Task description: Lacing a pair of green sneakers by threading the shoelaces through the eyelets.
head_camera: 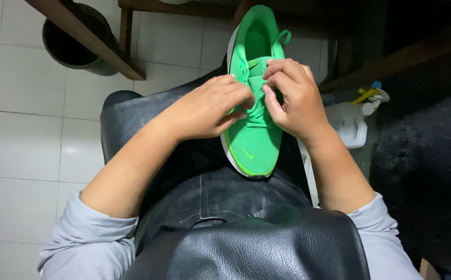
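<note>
A green shoe (pixel 255 93) lies on the person's lap, on a black apron (pixel 246 228), toe toward the body and heel opening pointing away. Both hands meet over its laces (pixel 258 111), about midway along the shoe. The left hand (pixel 210 106) comes in from the left side, fingers curled and pinched together at the lacing, thumb tucked under — it seems to grip a lace, though the lace itself is hidden by the fingers. The right hand (pixel 293 98) rests across the tongue from the other side, fingers bent and closed down on the laces, fingertips almost touching those of the left. A lace loop (pixel 283 37) sticks out beside the heel opening. Grey sleeves are pushed up on both forearms. On the white tiled floor (pixel 23 124) stands a dark bin (pixel 72 41) at the upper left, partly crossed by a wooden leg (pixel 88 39). To the right of the shoe — just past the right wrist — sits a white jug (pixel 352 127).
</note>
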